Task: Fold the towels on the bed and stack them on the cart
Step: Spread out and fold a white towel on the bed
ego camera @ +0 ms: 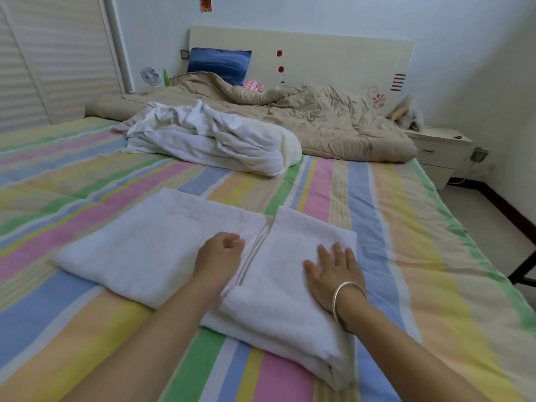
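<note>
Head view: the right hand (333,271) lies flat with straight fingers, pressing the half-folded towel (139,245) on the bed (391,227). The left hand (220,253) is curled at the folded edge; whether it pinches the cloth, one cannot tell. The towel looks soft, light and limp, so it is best taken at 2 corners. Farther away lies a pile (214,137) of unfolded towels. No cart is visible, and no writing can be read.

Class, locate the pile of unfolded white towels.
Head view: the unfolded towel pile lies mid-bed, left of centre, beyond the folded towel, in front of the beige quilt.
</note>
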### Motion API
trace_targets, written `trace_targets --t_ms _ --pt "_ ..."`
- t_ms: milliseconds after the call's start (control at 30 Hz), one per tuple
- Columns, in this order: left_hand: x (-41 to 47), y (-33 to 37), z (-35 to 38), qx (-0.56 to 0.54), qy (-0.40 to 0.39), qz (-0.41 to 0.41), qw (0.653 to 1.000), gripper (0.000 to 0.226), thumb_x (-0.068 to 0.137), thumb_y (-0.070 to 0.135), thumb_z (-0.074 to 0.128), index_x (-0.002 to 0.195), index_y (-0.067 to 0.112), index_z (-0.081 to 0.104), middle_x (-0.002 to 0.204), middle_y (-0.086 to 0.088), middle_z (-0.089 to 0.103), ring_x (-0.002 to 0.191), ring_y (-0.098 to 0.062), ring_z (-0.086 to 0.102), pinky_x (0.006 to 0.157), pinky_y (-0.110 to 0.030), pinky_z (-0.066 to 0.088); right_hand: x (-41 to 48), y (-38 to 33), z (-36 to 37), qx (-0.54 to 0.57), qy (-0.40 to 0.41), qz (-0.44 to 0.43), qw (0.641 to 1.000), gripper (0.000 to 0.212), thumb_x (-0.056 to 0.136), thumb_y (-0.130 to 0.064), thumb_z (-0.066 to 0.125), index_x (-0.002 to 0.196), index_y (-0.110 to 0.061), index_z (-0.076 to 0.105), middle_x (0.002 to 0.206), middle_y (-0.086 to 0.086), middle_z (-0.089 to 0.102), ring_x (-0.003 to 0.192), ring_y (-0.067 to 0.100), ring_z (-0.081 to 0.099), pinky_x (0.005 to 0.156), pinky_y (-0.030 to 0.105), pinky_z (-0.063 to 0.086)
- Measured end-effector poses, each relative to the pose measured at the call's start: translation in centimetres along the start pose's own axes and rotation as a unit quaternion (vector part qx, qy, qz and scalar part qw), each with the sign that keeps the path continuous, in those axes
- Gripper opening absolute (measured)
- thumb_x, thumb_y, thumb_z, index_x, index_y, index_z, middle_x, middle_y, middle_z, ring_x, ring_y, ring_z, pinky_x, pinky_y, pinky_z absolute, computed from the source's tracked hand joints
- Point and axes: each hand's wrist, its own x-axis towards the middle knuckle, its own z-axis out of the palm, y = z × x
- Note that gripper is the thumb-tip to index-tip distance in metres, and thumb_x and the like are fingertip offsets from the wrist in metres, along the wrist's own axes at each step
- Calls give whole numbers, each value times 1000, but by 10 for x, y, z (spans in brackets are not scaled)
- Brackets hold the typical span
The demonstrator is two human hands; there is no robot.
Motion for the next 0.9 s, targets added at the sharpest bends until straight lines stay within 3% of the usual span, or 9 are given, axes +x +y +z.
trace_targets --t_ms 100,233,367,400,467,567,667,767,900 --pt "2 -19 -44 -220 45 -73 972 17 98 21 55 108 12 66 109 -7 66 99 -23 62 82 -36 52 -8 -15 -14 -74 8 4 997 65 97 -57 12 154 -26 11 162 4 -4 146 28 -18 117 49 -11" --pt "10 -68 -111 -143 244 -129 950 31 96 17 51 122 7 64 128 -14 61 118 -33 56 100 -40 44 -34 -64 -8 -53 -1 -76 996 68 97 -59 11 154 -24 10 162 4 -6 147 27 -19 117 48 -13" --pt "8 -100 -137 -59 313 -267 909 56 90 35 59 135 3 49 136 -26 49 128 -41 44 110 -48 33 -41 -114 17 -49 -42 -103 993 75 95 -62 9 155 -18 0 161 9 -12 147 25 -16 118 48 -11" --pt "10 -107 -142 -67 329 -281 899 64 84 36 64 134 1 46 135 -27 49 126 -42 46 107 -51 38 -40 -124 23 -53 -46 -101 992 76 95 -63 8 155 -17 -2 161 9 -14 147 25 -17 117 48 -12" --pt "11 -115 -147 -234 342 -249 875 64 76 29 67 130 1 45 130 -22 53 115 -37 57 94 -51 50 -37 -135 34 -65 -41 -99 992 78 94 -63 8 154 -14 -4 160 9 -15 147 24 -19 117 49 -12" --pt "8 -108 -147 -435 268 -219 831 42 90 16 64 129 5 52 117 -14 63 97 -27 63 87 -42 52 -39 -137 47 -86 -21 -99 991 78 95 -62 7 154 -13 -6 160 8 -15 146 22 -20 117 49 -13" --pt "10 -97 -147 -525 142 -214 811 44 89 42 64 118 11 56 108 -9 65 96 -22 62 91 -41 48 -43 -134 50 -81 -1 -99 992 76 95 -60 6 154 -14 -7 160 6 -16 146 20 -21 117 47 -14" --pt "18 -80 -148 -504 93 -214 832 34 94 46 54 97 12 57 92 -7 61 86 -19 58 85 -35 46 -44 -133 49 -77 4 -95 992 74 96 -59 6 154 -15 -8 160 4 -18 146 19 -22 118 46 -14" --pt "30 -44 -139 -379 168 -176 893 45 88 34 65 124 8 57 121 -9 65 101 -25 62 85 -37 50 -44 -128 37 32 -2 -109 993 69 99 -56 15 155 -18 2 162 -2 -5 148 13 -13 119 39 -12"
